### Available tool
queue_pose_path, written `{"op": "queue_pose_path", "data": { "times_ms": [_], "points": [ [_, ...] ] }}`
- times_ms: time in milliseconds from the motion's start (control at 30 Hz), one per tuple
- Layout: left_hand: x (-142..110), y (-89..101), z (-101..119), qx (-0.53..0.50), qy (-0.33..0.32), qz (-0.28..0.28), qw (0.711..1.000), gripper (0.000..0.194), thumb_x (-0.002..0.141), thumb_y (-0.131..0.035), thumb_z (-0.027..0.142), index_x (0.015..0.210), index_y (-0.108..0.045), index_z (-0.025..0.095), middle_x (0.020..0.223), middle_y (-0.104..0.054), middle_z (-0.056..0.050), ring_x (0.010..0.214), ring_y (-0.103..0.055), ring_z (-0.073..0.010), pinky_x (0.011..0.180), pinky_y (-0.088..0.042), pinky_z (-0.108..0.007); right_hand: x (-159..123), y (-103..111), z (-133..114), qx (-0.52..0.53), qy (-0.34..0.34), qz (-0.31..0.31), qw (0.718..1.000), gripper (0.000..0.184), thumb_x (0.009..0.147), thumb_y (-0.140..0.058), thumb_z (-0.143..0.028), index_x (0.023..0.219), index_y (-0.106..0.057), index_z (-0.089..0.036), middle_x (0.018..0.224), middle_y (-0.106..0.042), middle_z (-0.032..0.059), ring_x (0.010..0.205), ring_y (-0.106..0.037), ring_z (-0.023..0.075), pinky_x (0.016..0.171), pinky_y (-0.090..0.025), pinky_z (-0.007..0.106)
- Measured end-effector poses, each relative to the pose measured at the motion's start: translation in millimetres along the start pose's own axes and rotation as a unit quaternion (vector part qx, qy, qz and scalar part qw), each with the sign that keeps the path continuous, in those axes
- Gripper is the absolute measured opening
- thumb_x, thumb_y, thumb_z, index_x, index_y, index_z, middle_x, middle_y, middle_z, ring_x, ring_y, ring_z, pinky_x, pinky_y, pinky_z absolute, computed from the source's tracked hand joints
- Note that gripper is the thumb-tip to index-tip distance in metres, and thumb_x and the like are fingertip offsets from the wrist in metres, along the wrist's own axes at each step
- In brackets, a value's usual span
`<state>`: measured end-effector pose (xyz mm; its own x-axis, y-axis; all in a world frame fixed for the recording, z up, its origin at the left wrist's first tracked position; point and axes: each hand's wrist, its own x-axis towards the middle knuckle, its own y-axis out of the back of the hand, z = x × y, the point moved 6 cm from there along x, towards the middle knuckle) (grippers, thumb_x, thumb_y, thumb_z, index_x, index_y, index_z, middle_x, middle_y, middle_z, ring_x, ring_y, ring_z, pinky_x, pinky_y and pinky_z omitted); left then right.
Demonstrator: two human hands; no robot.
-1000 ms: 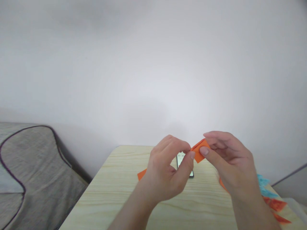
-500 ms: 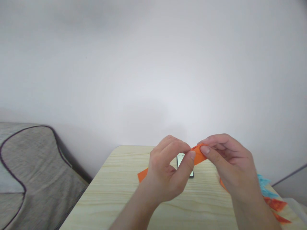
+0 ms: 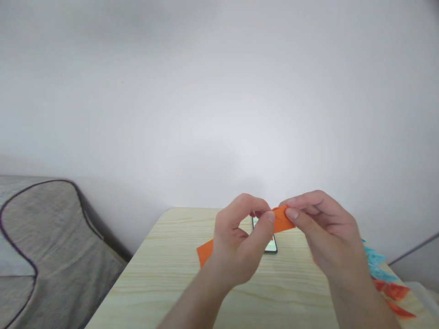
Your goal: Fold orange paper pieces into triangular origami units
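A small folded piece of orange paper (image 3: 283, 220) is held up above the table between both hands. My left hand (image 3: 242, 240) pinches its left end between thumb and index finger. On the right end, the thumb of my right hand (image 3: 329, 233) presses the front while the fingers curl behind it. Behind my left hand, another orange paper (image 3: 205, 252) lies on the table, partly covered by the wrist. Past the held paper a phone (image 3: 271, 246) lies with its screen lit, and my left hand hides part of it.
The pale wood-grain table (image 3: 164, 269) stands against a white wall (image 3: 219, 114). Blue folded paper pieces (image 3: 379, 265) and orange-red folded pieces (image 3: 396, 291) lie along its right side. A grey fabric cover with dark piping (image 3: 68, 246) is at the left.
My left thumb and index finger have shifted slightly left and now close on the paper's upper left corner. The paper has turned a little flatter, and my right hand has moved slightly left.
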<state>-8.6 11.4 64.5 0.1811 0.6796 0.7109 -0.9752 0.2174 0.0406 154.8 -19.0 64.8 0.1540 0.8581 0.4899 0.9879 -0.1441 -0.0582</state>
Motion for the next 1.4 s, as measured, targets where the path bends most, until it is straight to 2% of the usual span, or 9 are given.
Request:
{"op": "queue_pose_path", "data": {
  "times_ms": [200, 367, 467, 600, 667, 767, 933, 1133, 1400],
  "points": [
    [0, -1.1, -7, 0.002, 0.045, -0.007, 0.999, 0.012, 0.100, -0.058, 0.020, 0.089, -0.063, 0.021, 0.080, -0.060, 0.002, 0.079, -0.051, -0.0137, 0.078, -0.043, -0.029, 1, 1, 1, 0.020, -0.012, -0.002, 1.000, 0.004, 0.094, -0.073, -0.023, 0.096, -0.072, -0.026, 0.084, -0.074, 0.0010, 0.084, -0.069, 0.0186, 0.075, -0.055, 0.032],
    [5, 1.0, -5, 0.048, 0.042, -0.049, 0.997, 0.010, 0.098, -0.060, 0.021, 0.088, -0.062, 0.019, 0.085, -0.061, 0.000, 0.083, -0.054, -0.0137, 0.081, -0.044, -0.029, 2, 3, 4, -0.043, -0.010, -0.003, 0.999, 0.005, 0.093, -0.075, -0.026, 0.097, -0.072, -0.026, 0.090, -0.076, 0.0013, 0.083, -0.070, 0.0168, 0.073, -0.054, 0.028],
    [7, 3.5, -3, 0.066, 0.031, -0.061, 0.995, 0.010, 0.097, -0.066, 0.024, 0.089, -0.064, 0.018, 0.086, -0.062, 0.000, 0.083, -0.055, -0.0135, 0.079, -0.044, -0.028, 3, 4, 4, -0.061, -0.004, 0.003, 0.998, 0.011, 0.092, -0.076, -0.028, 0.101, -0.070, -0.026, 0.091, -0.077, 0.0007, 0.083, -0.070, 0.0157, 0.075, -0.054, 0.027],
    [6, 4.0, -8, 0.040, 0.061, -0.058, 0.996, 0.014, 0.099, -0.065, 0.029, 0.089, -0.066, 0.019, 0.083, -0.061, 0.001, 0.080, -0.053, -0.0126, 0.078, -0.043, -0.028, 5, 1, 9, -0.030, -0.040, -0.010, 0.999, 0.025, 0.092, -0.077, -0.031, 0.115, -0.067, -0.029, 0.099, -0.077, 0.0014, 0.086, -0.071, 0.0170, 0.077, -0.056, 0.029],
    [5, 3.4, -12, 0.019, 0.079, -0.048, 0.996, 0.016, 0.099, -0.065, 0.032, 0.089, -0.066, 0.020, 0.081, -0.062, 0.001, 0.079, -0.052, -0.0130, 0.079, -0.043, -0.029, 5, -4, 12, -0.028, -0.064, -0.047, 0.996, 0.021, 0.092, -0.077, -0.034, 0.110, -0.070, -0.027, 0.101, -0.076, 0.0031, 0.090, -0.071, 0.0189, 0.080, -0.057, 0.031],
    [3, 1.1, -19, -0.020, 0.110, -0.040, 0.993, 0.018, 0.098, -0.067, 0.036, 0.088, -0.068, 0.020, 0.081, -0.064, 0.000, 0.079, -0.052, -0.0134, 0.079, -0.043, -0.029, 5, -7, 13, -0.042, -0.079, -0.080, 0.993, 0.016, 0.092, -0.076, -0.038, 0.091, -0.075, -0.022, 0.090, -0.076, 0.0038, 0.087, -0.069, 0.0183, 0.077, -0.055, 0.029],
    [1, -5.1, -26, -0.106, 0.162, -0.034, 0.980, 0.019, 0.096, -0.071, 0.037, 0.089, -0.070, 0.019, 0.081, -0.065, -0.001, 0.077, -0.055, -0.0131, 0.077, -0.044, -0.030, 5, -2, 14, -0.036, -0.069, -0.051, 0.996, 0.013, 0.089, -0.080, -0.036, 0.087, -0.080, -0.023, 0.085, -0.077, 0.0030, 0.080, -0.069, 0.0165, 0.070, -0.055, 0.027],
    [3, -1.5, -27, -0.170, 0.172, 0.025, 0.970, 0.019, 0.091, -0.076, 0.036, 0.087, -0.072, 0.018, 0.077, -0.069, -0.001, 0.075, -0.059, -0.0140, 0.073, -0.047, -0.029, 9, 6, 31, 0.026, -0.055, -0.020, 0.998, 0.012, 0.086, -0.083, -0.031, 0.098, -0.082, -0.026, 0.096, -0.081, 0.0032, 0.087, -0.073, 0.0191, 0.077, -0.058, 0.030],
    [6, 1.7, -25, -0.027, 0.155, -0.023, 0.987, 0.018, 0.091, -0.074, 0.030, 0.078, -0.073, 0.018, 0.076, -0.064, -0.001, 0.077, -0.052, -0.0141, 0.076, -0.043, -0.030, 8, 15, 28, 0.026, -0.045, 0.045, 0.998, 0.015, 0.085, -0.083, -0.034, 0.097, -0.081, -0.025, 0.095, -0.081, 0.0050, 0.080, -0.072, 0.0197, 0.082, -0.060, 0.038]
  ]
}}
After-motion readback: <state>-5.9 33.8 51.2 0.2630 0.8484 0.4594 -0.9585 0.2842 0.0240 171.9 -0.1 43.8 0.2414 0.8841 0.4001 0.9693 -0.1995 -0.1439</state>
